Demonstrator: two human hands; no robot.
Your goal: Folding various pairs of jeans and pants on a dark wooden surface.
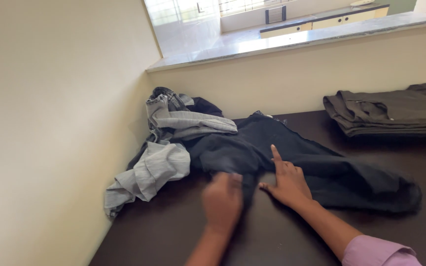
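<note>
A pair of black trousers (316, 167) lies spread across the dark brown table (173, 236). My left hand (222, 199) is blurred, fingers curled over the near edge of the black fabric at the crotch; whether it grips the cloth I cannot tell. My right hand (286, 181) rests flat on the trousers beside it, fingers apart, index finger pointing away from me. A pink sleeve (378, 252) covers my right arm.
A crumpled heap of light grey garments (166, 148) lies against the cream wall at the table's left corner. A folded stack of dark grey trousers (390, 109) sits at the back right. A stone ledge (292, 42) runs above the low wall behind.
</note>
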